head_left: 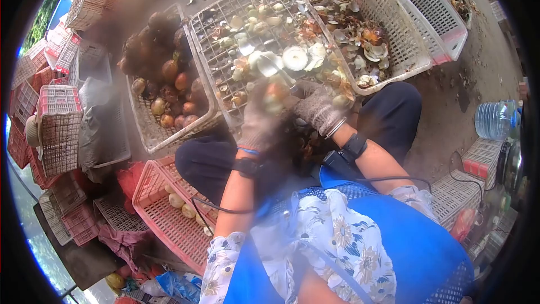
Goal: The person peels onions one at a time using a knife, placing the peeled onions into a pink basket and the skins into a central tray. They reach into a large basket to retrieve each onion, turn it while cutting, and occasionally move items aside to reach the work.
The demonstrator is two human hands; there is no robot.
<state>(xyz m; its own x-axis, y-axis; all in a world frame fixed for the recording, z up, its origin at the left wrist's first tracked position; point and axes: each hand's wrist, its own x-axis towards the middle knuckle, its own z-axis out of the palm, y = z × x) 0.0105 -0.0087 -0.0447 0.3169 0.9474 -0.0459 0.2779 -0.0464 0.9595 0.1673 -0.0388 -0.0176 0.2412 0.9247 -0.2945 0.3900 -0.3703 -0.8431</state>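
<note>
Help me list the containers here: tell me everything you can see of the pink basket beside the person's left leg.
The pink basket is a shallow rectangular tray of what looks like plastic lattice, with a thicker rim. It lies on the ground at an angle, close beside the left leg. A few pale round fruits sit along its side nearest the leg; the rest of its floor is bare. A thin black cable crosses above it, and a flowered sleeve hides its near corner.

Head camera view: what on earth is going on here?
A seated person works over a wire tray littered with peelings. The left hand holds a round fruit, the gloved right hand against it. Dark whole fruit fill the white basket; pale ones lie in the pink basket.
</note>
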